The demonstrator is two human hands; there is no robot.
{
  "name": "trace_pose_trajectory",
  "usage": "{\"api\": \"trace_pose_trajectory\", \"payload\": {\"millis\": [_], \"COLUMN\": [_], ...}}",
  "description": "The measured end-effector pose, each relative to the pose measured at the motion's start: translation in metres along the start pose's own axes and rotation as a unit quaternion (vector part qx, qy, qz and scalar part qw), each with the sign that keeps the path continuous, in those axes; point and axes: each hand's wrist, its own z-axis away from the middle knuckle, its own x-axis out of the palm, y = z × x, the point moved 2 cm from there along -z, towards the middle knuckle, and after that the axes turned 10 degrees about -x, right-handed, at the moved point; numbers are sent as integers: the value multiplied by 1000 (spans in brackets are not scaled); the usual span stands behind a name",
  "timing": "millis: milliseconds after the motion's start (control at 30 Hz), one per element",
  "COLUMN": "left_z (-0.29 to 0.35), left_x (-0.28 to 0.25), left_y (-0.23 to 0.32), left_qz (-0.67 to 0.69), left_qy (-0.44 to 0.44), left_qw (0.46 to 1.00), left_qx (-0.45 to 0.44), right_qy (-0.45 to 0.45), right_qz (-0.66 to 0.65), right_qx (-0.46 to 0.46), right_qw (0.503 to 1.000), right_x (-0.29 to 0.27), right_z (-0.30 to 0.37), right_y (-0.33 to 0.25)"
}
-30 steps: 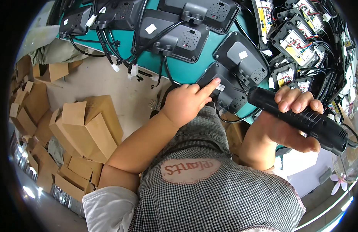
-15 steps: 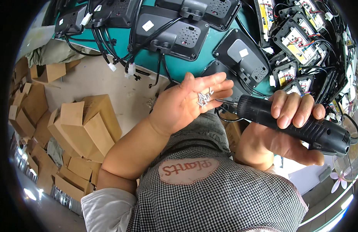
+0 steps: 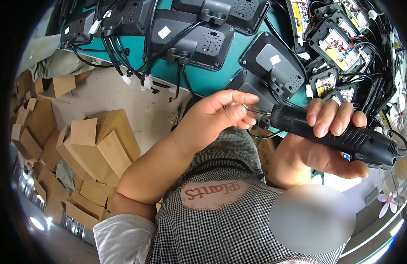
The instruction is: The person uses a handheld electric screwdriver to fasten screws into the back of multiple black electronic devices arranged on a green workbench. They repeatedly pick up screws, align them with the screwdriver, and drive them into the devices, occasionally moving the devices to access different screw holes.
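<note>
My right hand (image 3: 315, 156) grips a black electric screwdriver (image 3: 291, 119) held level, its cord curling off the far right end. The metal bit (image 3: 259, 111) points left to the fingertips of my left hand (image 3: 214, 115). Those left fingers are curled in, with thumb and forefinger pinched at the bit's tip. Small silver screws lie inside that hand, mostly hidden by the fingers; whether one sits on the bit is too small to tell. Just beyond both hands, a black plastic housing (image 3: 273, 66) with a bracket rests face down on the green work surface (image 3: 203, 81).
More black housings (image 3: 190, 37) with dangling cables line the far side of the table. At the right are stacked open housings (image 3: 339, 48) with coloured wires and black cables. Cardboard boxes (image 3: 102, 143) cover the floor at left. A fan (image 3: 397, 185) stands far right.
My left hand has gone from an open palm showing the screws to curled, with its thumb pinching by the bit's tip. The right hand and screwdriver have barely moved.
</note>
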Motion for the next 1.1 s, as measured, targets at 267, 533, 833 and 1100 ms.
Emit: {"api": "trace_pose_trajectory", "payload": {"millis": [267,533,833,1100], "left_z": [-7,-11,-10,-11], "left_x": [-6,-7,2,10], "left_y": [-6,-7,0,2], "left_qz": [102,143,37,59], "left_qy": [17,3,57,13], "left_qw": [994,989,996,996], "left_qx": [-34,-42,-49,-69], "right_qy": [9,6,-2,6], "right_qz": [-10,-13,-11,-13], "right_qx": [10,18,27,19], "right_qw": [1000,1000,1000,1000], "right_x": [-1,-2,-5,-2], "right_z": [-5,-6,-6,-8], "right_y": [-7,-9,-8,-7]}}
